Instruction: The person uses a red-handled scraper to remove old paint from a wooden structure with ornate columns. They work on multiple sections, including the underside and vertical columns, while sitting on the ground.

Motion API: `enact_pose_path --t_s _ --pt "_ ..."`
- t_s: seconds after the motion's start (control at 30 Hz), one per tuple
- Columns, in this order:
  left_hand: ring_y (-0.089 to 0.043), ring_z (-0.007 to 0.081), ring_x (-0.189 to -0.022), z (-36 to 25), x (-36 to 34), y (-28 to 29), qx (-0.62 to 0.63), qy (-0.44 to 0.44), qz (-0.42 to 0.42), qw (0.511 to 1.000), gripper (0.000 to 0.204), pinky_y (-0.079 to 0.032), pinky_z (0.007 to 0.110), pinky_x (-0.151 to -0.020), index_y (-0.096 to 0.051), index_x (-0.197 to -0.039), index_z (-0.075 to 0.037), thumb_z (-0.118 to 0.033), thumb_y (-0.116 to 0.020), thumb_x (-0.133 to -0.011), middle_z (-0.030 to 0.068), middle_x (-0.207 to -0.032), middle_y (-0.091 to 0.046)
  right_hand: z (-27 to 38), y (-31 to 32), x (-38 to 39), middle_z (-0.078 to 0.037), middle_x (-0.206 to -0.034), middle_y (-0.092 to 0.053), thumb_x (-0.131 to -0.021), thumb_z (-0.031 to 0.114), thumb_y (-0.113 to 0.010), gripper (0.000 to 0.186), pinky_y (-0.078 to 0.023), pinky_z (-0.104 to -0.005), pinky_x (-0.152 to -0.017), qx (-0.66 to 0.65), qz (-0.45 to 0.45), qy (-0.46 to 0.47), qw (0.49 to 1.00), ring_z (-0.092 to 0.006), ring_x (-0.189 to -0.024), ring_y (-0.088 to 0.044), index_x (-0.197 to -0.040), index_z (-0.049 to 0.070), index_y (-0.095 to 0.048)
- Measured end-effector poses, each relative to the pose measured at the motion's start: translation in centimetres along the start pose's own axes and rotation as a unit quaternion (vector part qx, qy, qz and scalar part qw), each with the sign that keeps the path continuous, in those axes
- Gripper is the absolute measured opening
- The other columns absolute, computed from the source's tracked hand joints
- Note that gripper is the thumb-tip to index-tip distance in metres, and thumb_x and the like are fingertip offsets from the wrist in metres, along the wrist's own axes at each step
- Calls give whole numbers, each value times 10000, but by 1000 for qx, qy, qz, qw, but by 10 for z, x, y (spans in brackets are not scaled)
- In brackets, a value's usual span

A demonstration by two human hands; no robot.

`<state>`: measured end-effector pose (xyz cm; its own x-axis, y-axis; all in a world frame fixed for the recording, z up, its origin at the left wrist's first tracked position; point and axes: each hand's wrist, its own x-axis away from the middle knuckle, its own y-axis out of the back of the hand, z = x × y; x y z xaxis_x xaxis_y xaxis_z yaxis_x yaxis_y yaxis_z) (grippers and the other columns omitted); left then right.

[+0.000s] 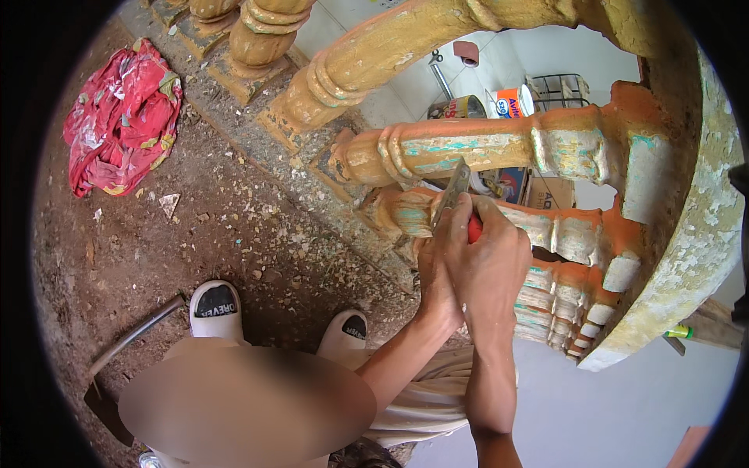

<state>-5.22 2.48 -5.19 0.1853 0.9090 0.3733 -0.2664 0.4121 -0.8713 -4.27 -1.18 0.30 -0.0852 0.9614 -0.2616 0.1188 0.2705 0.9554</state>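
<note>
My right hand (493, 261) is closed around the red handle (474, 229) of a scraper. Close against it, my left hand (441, 269) is closed at the scraper's metal blade (454, 187); its fingers are partly hidden. The blade's tip meets the underside of a turned baluster (468, 148), where scraped pale and turquoise patches show amid ochre and orange paint. Just below the hands runs another baluster (573, 234), also partly stripped, with white and turquoise showing.
Paint flakes (269, 242) litter the dirt floor. A red patterned cloth (125, 117) lies at the left, and a curved-handled tool (133, 335) near my feet. Behind the balusters stand a white-and-orange tub (511, 101), a wire basket (558, 90) and sandpaper (466, 53). A peeling rail (679, 257) curves along the right.
</note>
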Motion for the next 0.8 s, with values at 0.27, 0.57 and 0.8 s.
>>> enact_pose_path --t_s 0.27,0.57,0.8 --pt "-670 127 -969 4 -12 14 -21 -3 -64 998 319 -575 311 -818 -643 -1205 -85 -378 -578 -1096 11 -1070 -660 -4 -5 0 -242 -758 -702 -992 245 -673 226 -553 -490 -650 -13 59 38 997 -452 -728 -703 -936 44 -760" --pt "-651 113 -1027 4 -17 25 72 9 -64 995 372 -564 309 -850 -620 -1290 -70 -385 -579 -1096 5 -1123 -648 13 -17 -5 -245 -785 -718 -983 240 -680 237 -570 -512 -673 5 83 37 996 -451 -743 -713 -907 23 -738" --pt "-634 104 -1008 5 -27 41 81 34 -56 995 406 -546 297 -845 -613 -1317 -90 -429 -555 -1102 -2 -1116 -633 7 -31 1 -250 -744 -706 -983 242 -679 237 -567 -523 -634 5 120 70 990 -462 -698 -706 -892 29 -732"
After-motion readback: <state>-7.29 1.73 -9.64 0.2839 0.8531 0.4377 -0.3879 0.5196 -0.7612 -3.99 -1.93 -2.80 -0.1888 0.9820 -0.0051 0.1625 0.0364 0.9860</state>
